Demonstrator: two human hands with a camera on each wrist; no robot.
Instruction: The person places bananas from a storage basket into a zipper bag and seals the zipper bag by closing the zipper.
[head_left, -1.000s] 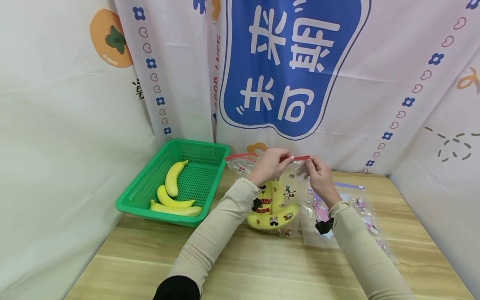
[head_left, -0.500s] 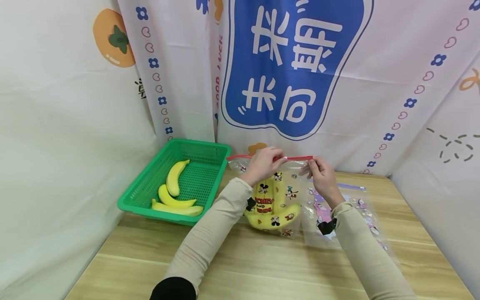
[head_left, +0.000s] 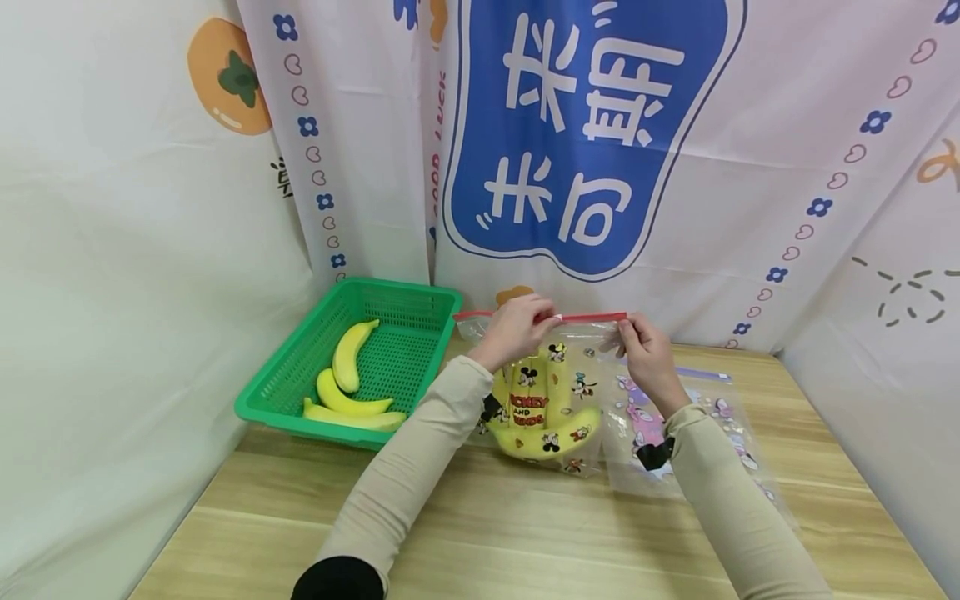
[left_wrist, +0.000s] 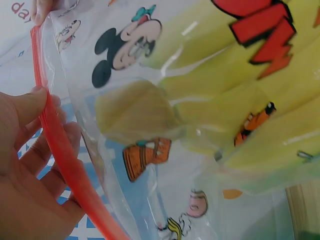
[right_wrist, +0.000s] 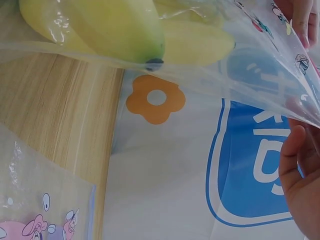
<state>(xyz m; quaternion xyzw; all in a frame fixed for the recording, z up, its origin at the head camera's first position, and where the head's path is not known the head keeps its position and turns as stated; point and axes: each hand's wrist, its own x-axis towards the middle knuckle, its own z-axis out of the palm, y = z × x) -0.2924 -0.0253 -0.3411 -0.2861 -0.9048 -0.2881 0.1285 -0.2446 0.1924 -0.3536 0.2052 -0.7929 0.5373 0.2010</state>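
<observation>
A clear zip bag (head_left: 573, 396) with cartoon prints and a red zip strip (head_left: 592, 317) is held up by its top edge. Inside it are several yellow bananas (head_left: 528, 446). My left hand (head_left: 517, 329) pinches the red strip near its middle, at a small white slider (head_left: 557, 317). In the left wrist view, thumb and fingers of the left hand (left_wrist: 30, 155) lie on both sides of the strip. My right hand (head_left: 647, 358) pinches the strip's right end. The right wrist view shows the bag's corner between the fingers of the right hand (right_wrist: 302, 185).
A green basket (head_left: 435, 392) at the left holds 3 bananas (head_left: 352, 354). To the right, a second zip bag (head_left: 720, 433) with pink prints and a purple strip lies flat on the wooden table (head_left: 540, 533). Printed curtains (head_left: 375, 167) hang close behind.
The left hand has slid leftward along the red strip, the white slider moving with it. The right hand keeps its pinch on the right end, almost unmoved.
</observation>
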